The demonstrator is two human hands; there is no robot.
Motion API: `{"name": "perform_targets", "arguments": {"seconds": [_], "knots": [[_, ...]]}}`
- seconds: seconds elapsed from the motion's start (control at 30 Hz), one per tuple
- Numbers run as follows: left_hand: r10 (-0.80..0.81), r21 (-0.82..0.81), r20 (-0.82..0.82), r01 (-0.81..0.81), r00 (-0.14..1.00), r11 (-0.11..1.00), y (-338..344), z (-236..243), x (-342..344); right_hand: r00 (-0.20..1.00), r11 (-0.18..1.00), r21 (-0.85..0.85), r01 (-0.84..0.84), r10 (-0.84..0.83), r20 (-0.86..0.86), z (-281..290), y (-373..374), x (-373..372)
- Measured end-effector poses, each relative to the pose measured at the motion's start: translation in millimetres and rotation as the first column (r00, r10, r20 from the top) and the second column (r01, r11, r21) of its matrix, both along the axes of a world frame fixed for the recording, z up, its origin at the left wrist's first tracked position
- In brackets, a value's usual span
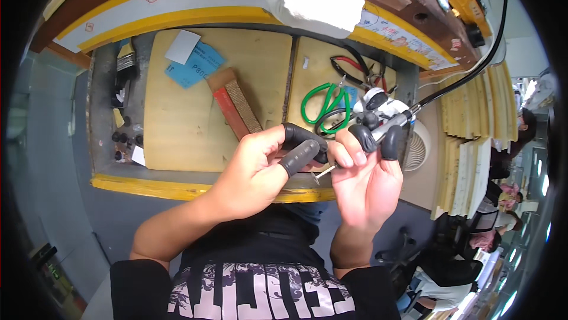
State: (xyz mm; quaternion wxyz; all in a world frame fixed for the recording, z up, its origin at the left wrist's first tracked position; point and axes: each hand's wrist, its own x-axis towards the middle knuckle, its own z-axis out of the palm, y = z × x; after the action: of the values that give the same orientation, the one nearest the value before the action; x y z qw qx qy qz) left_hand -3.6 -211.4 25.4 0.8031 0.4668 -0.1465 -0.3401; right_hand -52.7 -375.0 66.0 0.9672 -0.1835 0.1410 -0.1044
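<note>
Black rubber covers sit on several fingertips of both hands. My left hand (255, 163) is closed in a pinch in front of my body, its fingertips close to my right hand; what lies between them is hidden. My right hand (368, 181) is closed around a grey rotary tool handpiece (395, 123), held at a slant. From the handpiece's lower end a thin metal shank with a small disc tip (316, 177) sticks out below the left fingertips. A black cable (467, 77) runs from its other end up to the right.
Below the hands is an open drawer (148, 186) with a yellow rim. Inside lie blue sandpaper (188, 76), a red-brown block (232, 107), green-handled scissors (321, 107), pliers (349, 65) and a brush (125, 62). A white cloth bundle (316, 0) lies above; stacked boards (464, 160) and people are at right.
</note>
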Motion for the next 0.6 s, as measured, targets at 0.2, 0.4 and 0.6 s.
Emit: {"name": "perform_targets", "arguments": {"seconds": [0.2,0.4,0.6], "knots": [[-0.024,-0.225,-0.089,0.003,0.996,0.974,-3,14,1,1.0,0.985,0.175,0.006,-0.002,-0.018,35,2,-4],[-0.047,-0.304,-0.068,0.024,0.997,0.952,10,20,-1,0.995,0.978,0.209,0.015,-0.035,0.095,42,14,3],[-0.011,-0.297,0.002,0.011,1.0,0.955,19,14,-4,0.999,0.988,0.155,-0.026,0.023,0.026,32,18,1]]}}
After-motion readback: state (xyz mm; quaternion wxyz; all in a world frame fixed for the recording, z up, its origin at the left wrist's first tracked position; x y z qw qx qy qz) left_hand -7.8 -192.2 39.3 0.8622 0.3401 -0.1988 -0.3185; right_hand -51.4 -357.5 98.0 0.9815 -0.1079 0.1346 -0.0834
